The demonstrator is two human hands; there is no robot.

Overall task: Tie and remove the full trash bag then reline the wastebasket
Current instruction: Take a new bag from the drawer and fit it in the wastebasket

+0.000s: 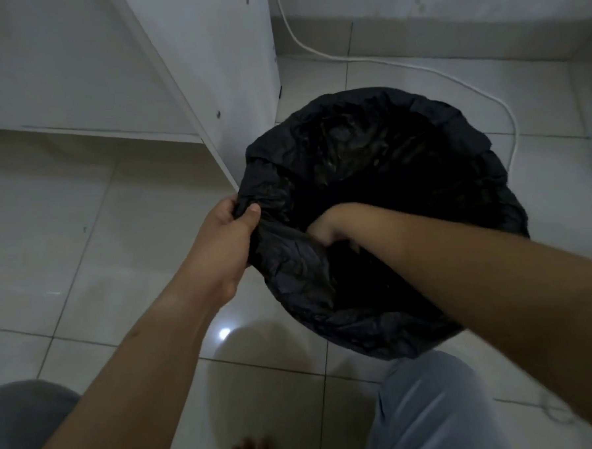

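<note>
My left hand (228,228) is clamped on the black trash bag (369,145), with a bunch of its rim pinched between thumb and fingers at the near-left edge of the opening. The plastic gathers into tight folds right at that pinch and fans out from there around the mouth. My right hand (325,228) reaches over the near rim and down inside the bag, just beside the left hand's grip, with the wrist at the level of the opening. Its fingers are sunk in the dark plastic, so I cannot tell whether they are closed on anything. The bag is spread wide and draped over the round wastebasket, covering it so fully that none of the basket's own wall shows. It stands on the pale tiled floor (84,269), close against the corner of a white cabinet (232,73), with a white cable (399,64) curving along the floor behind it.
</note>
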